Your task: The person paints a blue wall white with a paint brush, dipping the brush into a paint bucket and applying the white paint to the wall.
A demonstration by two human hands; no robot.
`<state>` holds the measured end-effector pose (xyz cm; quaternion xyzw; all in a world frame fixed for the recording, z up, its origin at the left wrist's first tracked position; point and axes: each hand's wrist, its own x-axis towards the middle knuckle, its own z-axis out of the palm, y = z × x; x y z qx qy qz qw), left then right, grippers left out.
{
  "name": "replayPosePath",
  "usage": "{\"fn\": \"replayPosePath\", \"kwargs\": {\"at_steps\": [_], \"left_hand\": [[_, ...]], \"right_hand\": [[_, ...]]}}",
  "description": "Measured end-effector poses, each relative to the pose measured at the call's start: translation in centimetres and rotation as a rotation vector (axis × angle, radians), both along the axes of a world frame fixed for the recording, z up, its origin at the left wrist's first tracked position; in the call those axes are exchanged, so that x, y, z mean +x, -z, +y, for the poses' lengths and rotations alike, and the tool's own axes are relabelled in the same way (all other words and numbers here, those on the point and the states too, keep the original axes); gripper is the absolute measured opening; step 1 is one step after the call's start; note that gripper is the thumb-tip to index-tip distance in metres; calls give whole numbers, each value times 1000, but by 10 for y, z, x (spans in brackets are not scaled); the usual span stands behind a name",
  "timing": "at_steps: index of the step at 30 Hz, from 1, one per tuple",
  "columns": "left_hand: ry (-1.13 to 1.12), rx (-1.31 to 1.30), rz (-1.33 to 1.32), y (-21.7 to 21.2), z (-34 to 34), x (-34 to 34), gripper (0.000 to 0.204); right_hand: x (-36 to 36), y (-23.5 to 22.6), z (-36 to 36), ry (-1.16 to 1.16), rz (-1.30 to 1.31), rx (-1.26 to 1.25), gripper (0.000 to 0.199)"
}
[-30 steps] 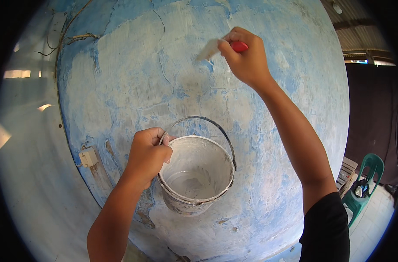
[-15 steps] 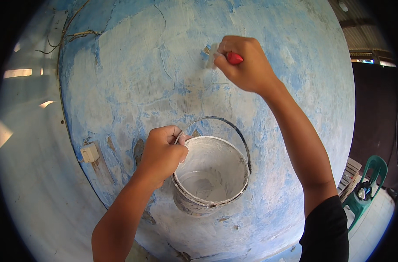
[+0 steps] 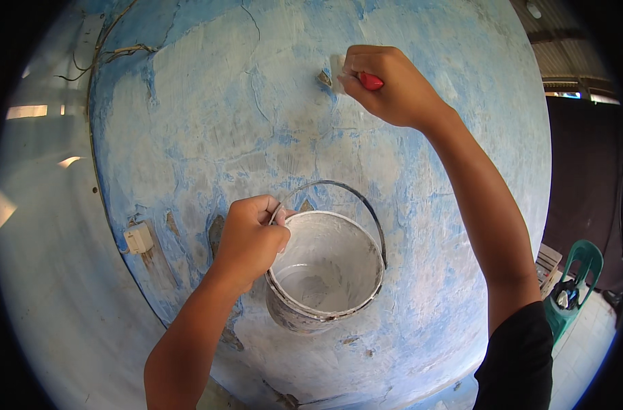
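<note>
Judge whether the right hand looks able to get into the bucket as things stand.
Probably yes: the bucket has an uncovered top, though the right hand holds a red-handled tool.

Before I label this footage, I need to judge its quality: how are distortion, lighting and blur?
Head view: the fisheye bows the edges of the blue wall and the corners go black; head view: bright light patches mark the left side wall; head view: the bucket looks fairly crisp, the pale blade of the red-handled tool softer.
</note>
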<state>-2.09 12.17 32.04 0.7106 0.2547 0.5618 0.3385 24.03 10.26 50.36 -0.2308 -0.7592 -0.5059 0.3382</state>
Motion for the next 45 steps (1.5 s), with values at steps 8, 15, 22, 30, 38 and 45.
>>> {"fn": "replayPosePath", "kwargs": {"at_steps": [8,15,22,30,38,45], "left_hand": [[-22,20,39,-5,-2,1,10],[-46,-19,32,-8,-7,-8,16],[3,38,-10,-13,-1,2,11],[-10,31,-14,-14,0,-1,8],[-21,16,72,-21,0,10,14],[-18,43,22,-16,3,6,9]], "right_hand": [[8,3,34,-207,-18,1,11],[6,12,-2,184,-96,-54,8],[11,19,21,-220,10,-13,8],[36,37,6,-195,300,16,14],[37,-8,50,-493,639,98,21],[38,45,19,-272,432,12,20]]}}
